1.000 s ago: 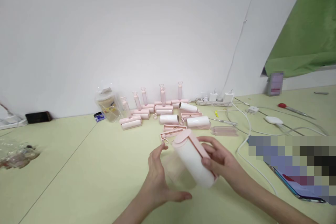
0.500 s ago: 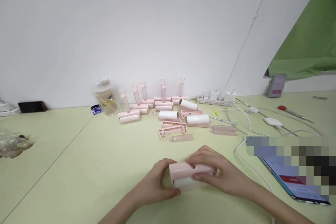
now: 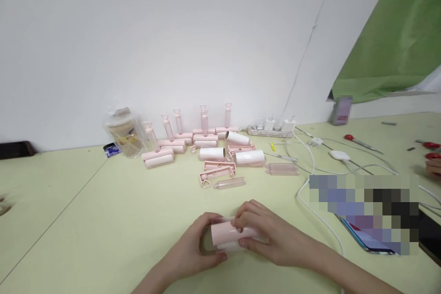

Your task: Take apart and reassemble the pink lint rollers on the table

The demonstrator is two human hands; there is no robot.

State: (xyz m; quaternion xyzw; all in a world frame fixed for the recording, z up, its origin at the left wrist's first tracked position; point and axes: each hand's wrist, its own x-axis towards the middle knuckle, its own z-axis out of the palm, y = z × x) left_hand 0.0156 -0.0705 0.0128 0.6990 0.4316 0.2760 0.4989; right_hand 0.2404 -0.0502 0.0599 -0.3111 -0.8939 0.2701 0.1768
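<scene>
A pink lint roller head (image 3: 223, 234) with a white roll inside lies sideways on the pale green table (image 3: 103, 220), held between both my hands. My left hand (image 3: 193, 248) cups its left end with curled fingers. My right hand (image 3: 265, 234) wraps over its top and right side. Behind it lie loose pink parts: a handle piece with a heart end (image 3: 215, 175) and a clear pink tube (image 3: 229, 184).
Several assembled pink rollers (image 3: 203, 135) and white rolls (image 3: 250, 157) stand near the wall. A plastic bag (image 3: 122, 131) sits to their left. A power strip (image 3: 270, 131), white cables (image 3: 310, 179), a phone (image 3: 368, 239) and red-handled tools (image 3: 361, 143) lie at right. Another person's hand (image 3: 434, 165) shows at the far right.
The roller head went from tilted up in my right hand to lying flat on the table, with both hands closed round it. The view shifted slightly right.
</scene>
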